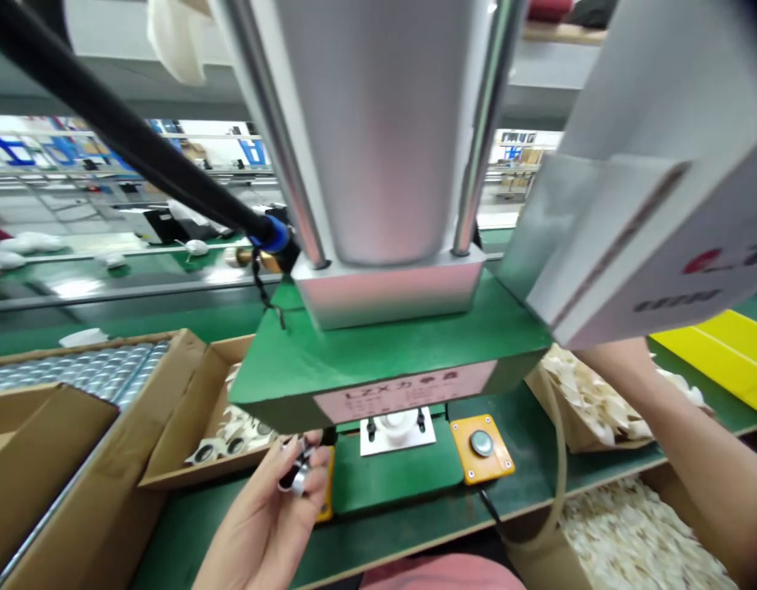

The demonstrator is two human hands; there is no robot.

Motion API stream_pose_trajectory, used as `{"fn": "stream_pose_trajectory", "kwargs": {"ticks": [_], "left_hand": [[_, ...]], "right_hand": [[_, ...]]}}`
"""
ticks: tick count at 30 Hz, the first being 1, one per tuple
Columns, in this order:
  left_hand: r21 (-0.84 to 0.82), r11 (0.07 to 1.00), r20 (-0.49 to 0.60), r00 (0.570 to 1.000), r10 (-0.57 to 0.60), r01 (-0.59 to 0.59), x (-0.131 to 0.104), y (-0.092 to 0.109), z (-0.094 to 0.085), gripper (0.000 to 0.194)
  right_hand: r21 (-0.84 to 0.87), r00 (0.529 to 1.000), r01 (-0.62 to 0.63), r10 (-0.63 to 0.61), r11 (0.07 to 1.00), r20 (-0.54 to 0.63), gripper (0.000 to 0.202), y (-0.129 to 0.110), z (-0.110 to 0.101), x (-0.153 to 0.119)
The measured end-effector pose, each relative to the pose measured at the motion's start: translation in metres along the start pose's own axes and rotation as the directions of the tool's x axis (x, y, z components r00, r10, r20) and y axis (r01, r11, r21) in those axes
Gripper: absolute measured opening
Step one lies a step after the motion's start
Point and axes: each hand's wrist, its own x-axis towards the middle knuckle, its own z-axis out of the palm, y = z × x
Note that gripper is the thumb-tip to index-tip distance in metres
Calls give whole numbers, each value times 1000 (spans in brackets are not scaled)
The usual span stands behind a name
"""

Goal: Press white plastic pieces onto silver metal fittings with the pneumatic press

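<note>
My left hand (277, 512), palm up, has its fingers curled around a small shiny metal ring-shaped part (297, 477). It is just left of the press's white fixture plate (398, 433), which carries a round white piece. Beside the hand, a cardboard box (169, 438) holds white parts with dark round openings (234, 445). My right forearm (679, 418) reaches over a box of thin cream-coloured pieces (591, 393). The fingers of my right hand are hidden behind the press's white control box (649, 270).
A green press head (378, 344) fills the middle. An orange button box (482, 449) sits right of the fixture. Rows of metal cylinders (77, 369) fill a carton at left. More cream pieces (642, 533) lie at lower right. A yellow tray (723, 352) is at far right.
</note>
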Motion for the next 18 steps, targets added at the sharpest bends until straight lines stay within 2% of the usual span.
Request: {"fn": "stream_pose_trajectory", "kwargs": {"ticks": [3,4,6,8,10,12,16,17,18], "left_hand": [[39,998,66,997,-43,40,-4,-2,-16,9],[51,997,84,995,-59,55,-3,-4,-19,6],[98,993,112,991,-76,65,-2,-10,-21,6],[196,980,110,993,-43,20,-1,-15,-20,14],[337,939,86,996,35,-62,-2,-19,-21,24],[493,860,48,991,124,-131,-5,-20,-25,34],[774,596,63,963,261,-212,-7,-17,-44,47],[828,514,86,956,281,-226,-6,-15,-48,48],[871,430,109,947,302,-237,-5,-14,-52,49]], "right_hand": [[-23,983,180,-180,983,-26,33,-39,-11,-31],[43,967,256,-256,966,-22,33,-60,-12,-41],[276,893,424,-448,863,30,25,-106,-9,-57],[371,853,454,-515,810,79,23,-148,1,-62],[346,825,501,-559,793,88,26,-176,10,-58],[254,778,592,-624,765,68,29,-190,12,-50],[53,590,800,-800,598,111,33,-196,-6,-37],[27,562,821,-815,570,140,35,-198,-12,-36],[12,555,825,-816,564,162,36,-200,-17,-35]]}}
